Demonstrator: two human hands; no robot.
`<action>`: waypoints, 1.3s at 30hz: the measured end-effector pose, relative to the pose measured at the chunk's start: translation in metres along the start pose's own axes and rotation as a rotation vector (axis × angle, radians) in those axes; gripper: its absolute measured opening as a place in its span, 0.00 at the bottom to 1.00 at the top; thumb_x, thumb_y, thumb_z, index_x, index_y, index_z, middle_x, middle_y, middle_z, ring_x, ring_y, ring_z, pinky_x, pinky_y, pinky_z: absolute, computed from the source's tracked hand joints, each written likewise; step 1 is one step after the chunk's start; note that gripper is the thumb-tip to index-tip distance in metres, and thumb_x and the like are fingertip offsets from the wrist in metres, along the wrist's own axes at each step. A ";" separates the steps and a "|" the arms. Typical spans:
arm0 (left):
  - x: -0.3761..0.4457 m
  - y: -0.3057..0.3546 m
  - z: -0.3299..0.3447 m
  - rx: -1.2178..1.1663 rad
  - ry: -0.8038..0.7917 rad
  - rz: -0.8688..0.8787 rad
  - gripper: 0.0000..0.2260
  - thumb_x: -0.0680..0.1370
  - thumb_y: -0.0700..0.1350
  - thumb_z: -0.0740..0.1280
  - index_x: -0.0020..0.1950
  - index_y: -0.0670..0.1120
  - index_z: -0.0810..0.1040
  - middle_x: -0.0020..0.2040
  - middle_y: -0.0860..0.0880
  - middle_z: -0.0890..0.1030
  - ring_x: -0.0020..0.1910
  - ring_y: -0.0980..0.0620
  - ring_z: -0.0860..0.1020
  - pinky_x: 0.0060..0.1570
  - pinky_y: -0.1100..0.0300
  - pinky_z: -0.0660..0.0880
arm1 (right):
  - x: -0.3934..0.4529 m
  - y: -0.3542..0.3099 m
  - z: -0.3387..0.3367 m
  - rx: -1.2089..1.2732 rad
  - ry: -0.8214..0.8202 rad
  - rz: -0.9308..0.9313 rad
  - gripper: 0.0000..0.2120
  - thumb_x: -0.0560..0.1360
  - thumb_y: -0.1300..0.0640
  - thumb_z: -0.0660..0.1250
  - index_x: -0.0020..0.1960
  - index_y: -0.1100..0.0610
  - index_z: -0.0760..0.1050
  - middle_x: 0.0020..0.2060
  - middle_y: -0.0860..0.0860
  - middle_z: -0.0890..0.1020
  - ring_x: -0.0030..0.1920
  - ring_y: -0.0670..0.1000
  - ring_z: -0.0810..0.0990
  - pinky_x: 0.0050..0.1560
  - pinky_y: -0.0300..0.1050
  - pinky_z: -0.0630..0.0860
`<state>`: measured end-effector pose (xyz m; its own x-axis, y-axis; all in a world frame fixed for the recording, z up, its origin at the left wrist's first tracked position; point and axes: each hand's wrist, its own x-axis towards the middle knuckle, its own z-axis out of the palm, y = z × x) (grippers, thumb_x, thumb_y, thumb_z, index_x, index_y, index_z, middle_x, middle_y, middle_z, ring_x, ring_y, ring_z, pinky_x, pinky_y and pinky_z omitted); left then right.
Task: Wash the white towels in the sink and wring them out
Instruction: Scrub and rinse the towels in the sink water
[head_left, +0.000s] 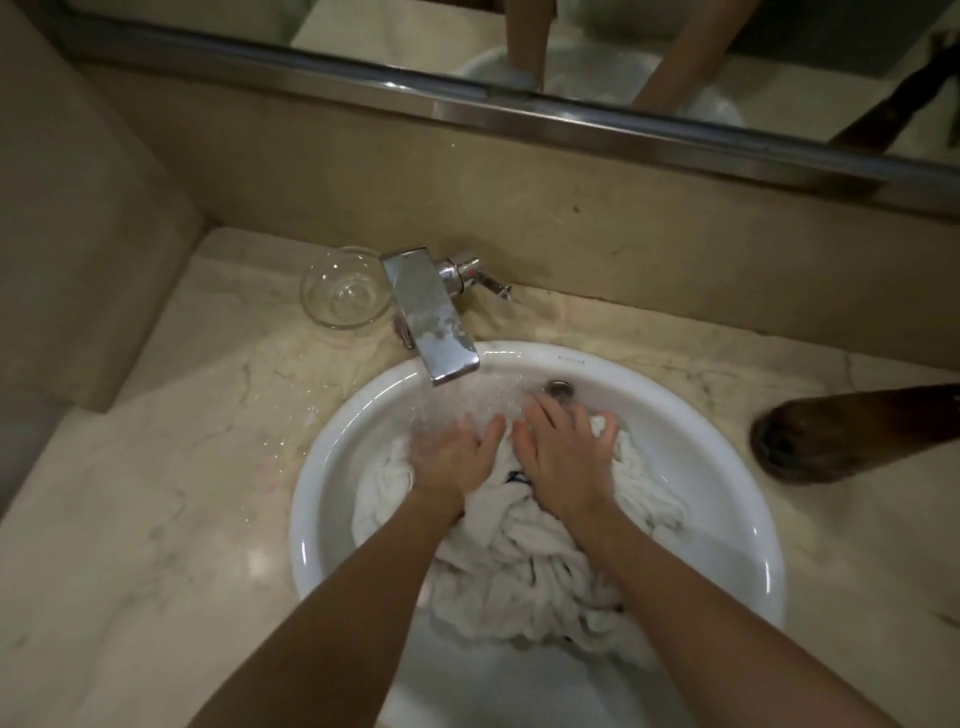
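Marble counter surrounded the sink; left hand and right hand pressed flat-fingered on towels under the faucet. Running water might splash the counter.

A pale veined marble countertop is carrying a round white sink basin. A clear glass bowl is sitting near the back wall, just left of the chrome faucet. Water droplets are glinting left of the basin.
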<state>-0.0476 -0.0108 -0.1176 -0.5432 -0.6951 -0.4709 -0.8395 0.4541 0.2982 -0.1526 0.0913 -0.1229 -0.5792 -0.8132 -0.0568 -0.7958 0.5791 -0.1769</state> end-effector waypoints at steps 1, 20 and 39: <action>-0.001 0.001 0.000 0.031 -0.040 0.013 0.40 0.75 0.70 0.36 0.68 0.50 0.75 0.61 0.44 0.79 0.61 0.44 0.76 0.65 0.48 0.67 | 0.000 0.000 -0.003 -0.014 -0.051 -0.002 0.26 0.81 0.40 0.42 0.65 0.47 0.74 0.64 0.43 0.77 0.60 0.54 0.75 0.61 0.61 0.61; -0.129 0.015 -0.076 -0.910 0.286 0.231 0.10 0.66 0.53 0.70 0.41 0.52 0.70 0.33 0.54 0.75 0.35 0.52 0.73 0.42 0.46 0.75 | -0.034 -0.010 -0.120 1.019 -0.097 0.166 0.10 0.78 0.47 0.69 0.50 0.53 0.81 0.42 0.44 0.85 0.42 0.41 0.81 0.45 0.42 0.75; -0.138 -0.005 -0.048 -0.397 0.190 0.386 0.11 0.81 0.57 0.60 0.54 0.56 0.80 0.52 0.60 0.78 0.48 0.64 0.76 0.49 0.62 0.71 | -0.078 0.041 -0.118 0.360 -0.563 0.297 0.24 0.75 0.35 0.62 0.63 0.49 0.78 0.61 0.50 0.80 0.60 0.56 0.77 0.53 0.47 0.70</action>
<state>0.0312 0.0561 -0.0144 -0.7713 -0.6251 -0.1198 -0.4988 0.4766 0.7239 -0.1604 0.1852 -0.0096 -0.5060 -0.5871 -0.6319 -0.4557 0.8039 -0.3821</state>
